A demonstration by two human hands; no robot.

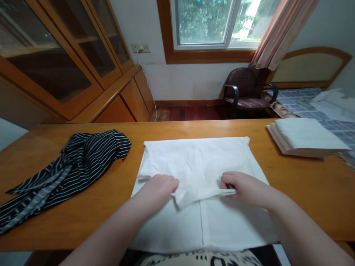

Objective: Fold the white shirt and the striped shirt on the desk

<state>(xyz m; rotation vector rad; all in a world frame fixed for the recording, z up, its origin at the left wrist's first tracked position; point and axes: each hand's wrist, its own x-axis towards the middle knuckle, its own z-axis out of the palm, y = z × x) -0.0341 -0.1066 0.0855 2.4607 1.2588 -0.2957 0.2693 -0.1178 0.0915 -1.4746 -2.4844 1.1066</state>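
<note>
A white cloth (pixel 199 170) lies spread flat on the wooden table (pixel 305 184), reaching from the middle of the top down to the near edge, where it hangs just over. Both hands rest on it about halfway down. The left hand (pixel 159 188) is curled with its knuckles up, fingers pressed together on a folded flap of the cloth; the right hand (pixel 244 188) does the same on the other side, thumb and fingers pinching the flap's edge, which runs as a thin white lip between the two hands. The flap comes to a loose point between them (its underside is hidden, so I can't tell how many layers are caught). A seam runs straight down the cloth from below that point to the near edge. Towards the left edge of the table a black garment with thin white stripes (pixel 69 166) lies crumpled, well apart from the white cloth, one end trailing to the near-left corner. At the far-right corner sits a neat stack of folded white cloths (pixel 305 138). Beyond the table stand a dark armchair (pixel 245 90) under the window and a glass-fronted wooden cabinet (pixel 69 62) on the left.
</note>
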